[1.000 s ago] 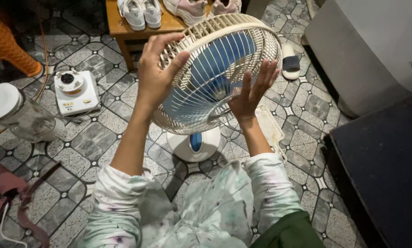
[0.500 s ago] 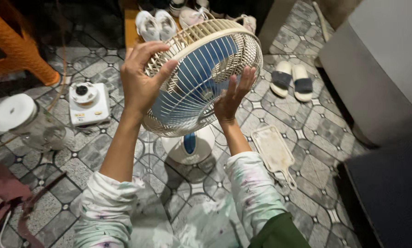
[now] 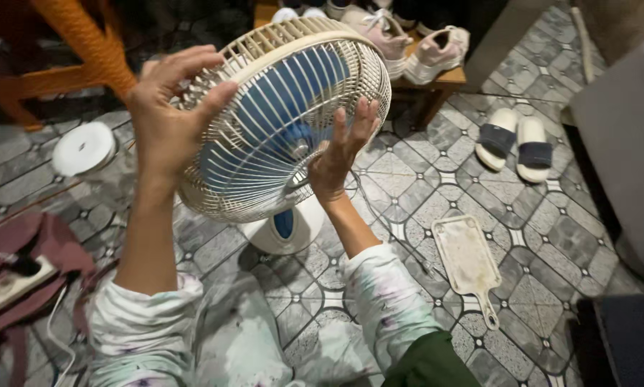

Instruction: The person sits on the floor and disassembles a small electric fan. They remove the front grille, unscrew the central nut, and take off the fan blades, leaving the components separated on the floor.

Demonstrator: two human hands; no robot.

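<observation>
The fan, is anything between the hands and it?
Nothing visible. The left hand lies right on the cream fan grille at its upper left rim, thumb hooked over the edge. The right hand presses its fingers against the wires at the lower right. The blue blades sit behind the grille.

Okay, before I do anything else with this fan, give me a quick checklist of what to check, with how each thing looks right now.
1. Left hand gripping the rim of the fan: ok.
2. Right hand flat against the grille: ok, fingers spread, not hooked.
3. Blue blades stopped: cannot tell from one picture.
4. Fan base standing on the tiled floor: ok.
5. Fan unplugged: cannot tell, its cord is not traceable.
6. Floor to the right: not ok, a cutting board lies nearby.
</observation>
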